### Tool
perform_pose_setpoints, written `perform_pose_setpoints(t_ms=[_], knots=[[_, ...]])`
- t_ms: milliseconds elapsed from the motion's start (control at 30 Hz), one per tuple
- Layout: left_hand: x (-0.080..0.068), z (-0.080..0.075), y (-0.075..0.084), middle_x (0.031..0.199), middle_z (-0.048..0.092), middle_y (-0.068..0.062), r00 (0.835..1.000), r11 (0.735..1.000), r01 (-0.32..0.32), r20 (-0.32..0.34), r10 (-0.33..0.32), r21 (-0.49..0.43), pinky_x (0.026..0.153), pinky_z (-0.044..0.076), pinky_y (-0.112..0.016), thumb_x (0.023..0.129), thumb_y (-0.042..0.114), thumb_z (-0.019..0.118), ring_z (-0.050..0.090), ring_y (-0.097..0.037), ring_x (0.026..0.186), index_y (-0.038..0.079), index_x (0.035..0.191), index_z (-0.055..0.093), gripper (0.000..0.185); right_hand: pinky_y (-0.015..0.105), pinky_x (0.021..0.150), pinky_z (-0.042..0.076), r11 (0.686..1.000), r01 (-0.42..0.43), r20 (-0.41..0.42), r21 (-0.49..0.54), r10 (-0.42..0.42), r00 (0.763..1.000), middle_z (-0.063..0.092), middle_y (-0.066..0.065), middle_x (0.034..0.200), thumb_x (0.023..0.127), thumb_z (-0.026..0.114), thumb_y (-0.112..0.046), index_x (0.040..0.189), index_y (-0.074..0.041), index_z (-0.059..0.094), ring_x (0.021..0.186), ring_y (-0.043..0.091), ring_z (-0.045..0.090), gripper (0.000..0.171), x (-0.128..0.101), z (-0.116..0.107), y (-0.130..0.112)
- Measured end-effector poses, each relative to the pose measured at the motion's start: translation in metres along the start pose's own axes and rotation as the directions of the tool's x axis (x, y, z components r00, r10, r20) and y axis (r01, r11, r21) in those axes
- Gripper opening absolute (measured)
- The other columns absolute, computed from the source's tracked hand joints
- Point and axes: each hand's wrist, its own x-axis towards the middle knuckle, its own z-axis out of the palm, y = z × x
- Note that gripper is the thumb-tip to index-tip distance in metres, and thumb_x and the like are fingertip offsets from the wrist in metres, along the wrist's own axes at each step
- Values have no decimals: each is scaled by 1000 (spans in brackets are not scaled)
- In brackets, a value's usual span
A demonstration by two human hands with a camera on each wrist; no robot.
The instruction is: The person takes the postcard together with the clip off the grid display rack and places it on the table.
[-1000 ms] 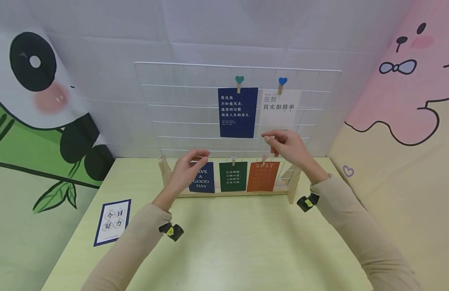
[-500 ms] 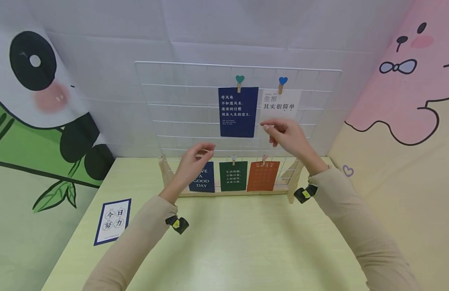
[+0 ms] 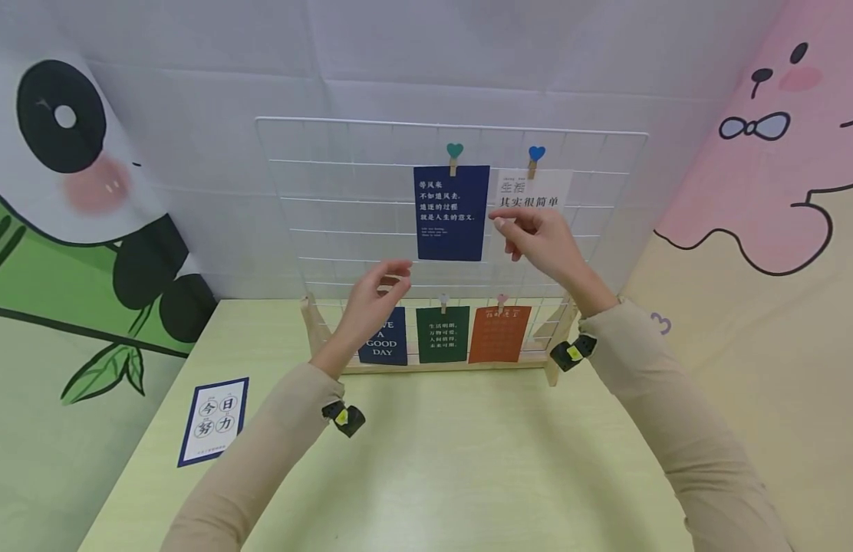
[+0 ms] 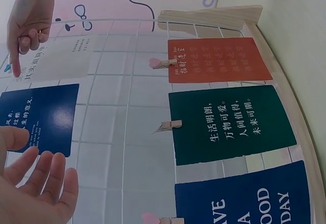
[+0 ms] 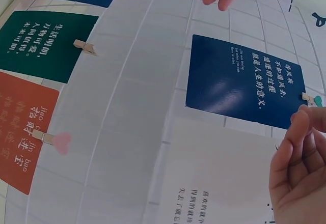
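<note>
My left hand (image 3: pixel 371 297) is raised before the lower part of the white wire grid (image 3: pixel 357 230), fingers loosely bent, holding nothing. My right hand (image 3: pixel 544 241) is before the white card (image 3: pixel 537 184) and covers its lower part; thumb and index finger are close together, with nothing visible between them. A blue heart clothespin (image 3: pixel 536 156) clips this card. Left of it hangs a dark blue card (image 3: pixel 452 215) under a green heart clothespin (image 3: pixel 454 157); the right fingertips are near its right edge. In the right wrist view, the right hand (image 5: pixel 300 168) appears beside both upper cards.
Along the grid's bottom hang another blue card (image 3: pixel 383 341), a green card (image 3: pixel 443 334) and an orange card (image 3: pixel 500 335). The grid stands in a wooden base (image 3: pixel 440 368). A blue-bordered card (image 3: pixel 214 422) lies on the table (image 3: pixel 468 460) at left.
Both hands have moved upward before the grid; the left also shifted slightly right. The right hand now covers more of the white card. The hung cards have not moved.
</note>
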Motion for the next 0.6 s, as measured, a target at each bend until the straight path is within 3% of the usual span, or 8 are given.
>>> perform_pose_setpoints(t_ms=[100,600], knots=[[2,2,1,111,53,-9,1000,1000,2,-20,-2,-18,80,43,-36,89,16,52,49,-19,96,8,120,49,32,27,50,42,1000,-12,-10,-3,12,1000,54,19,69,91,50,-27,114,-7,59,57,21,51,32,7,-1,10],[7,9,6,117,47,-6,996,998,10,-83,-15,-66,82,41,-33,88,14,54,46,-19,103,7,121,49,33,29,53,43,1000,-22,-61,-20,21,998,55,11,72,90,51,-27,115,-9,59,63,21,52,32,22,-2,0]])
